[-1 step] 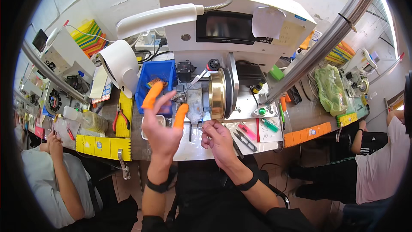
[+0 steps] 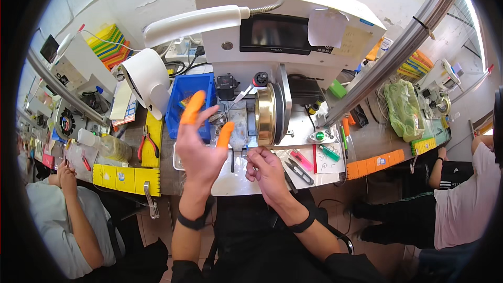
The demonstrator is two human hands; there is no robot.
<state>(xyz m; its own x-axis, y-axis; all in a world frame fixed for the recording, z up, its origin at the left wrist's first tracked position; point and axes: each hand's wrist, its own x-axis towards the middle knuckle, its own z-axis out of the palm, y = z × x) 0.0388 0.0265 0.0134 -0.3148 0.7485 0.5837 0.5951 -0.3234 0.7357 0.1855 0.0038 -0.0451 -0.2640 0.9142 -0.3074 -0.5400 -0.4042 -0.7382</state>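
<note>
Your left hand (image 2: 198, 149) is raised mid-frame, fingers spread wide, holding nothing. Two orange rubber finger cots (image 2: 193, 108) show on it: one on a long finger pointing up, one on the thumb at right. Both are smooth, tapered and matte.

Your right hand (image 2: 268, 172) sits low centre, just right of the left, fingers curled narrow with tips pinched together at its upper left. Whatever is in the pinch is too small to tell. It lies just below the brass wheel (image 2: 265, 115), not touching it.

The brass wheel is one round disc, shiny metal, standing on edge at frame centre with a dark grey disc behind it. It's mounted on the white machine (image 2: 293, 5), a boxy painted housing with one dark screen.

One blue plastic bin (image 2: 184, 94) is behind your left fingers. One white gooseneck lamp (image 2: 191, 21) is at upper centre-left, with a glossy tube head. Red-handled pliers (image 2: 148, 144) lie left of centre, on yellow trays. Black snips (image 2: 299, 170) lie just right of your right hand on the white bench top (image 2: 236, 181).

Two black wristbands, one per wrist.
</note>
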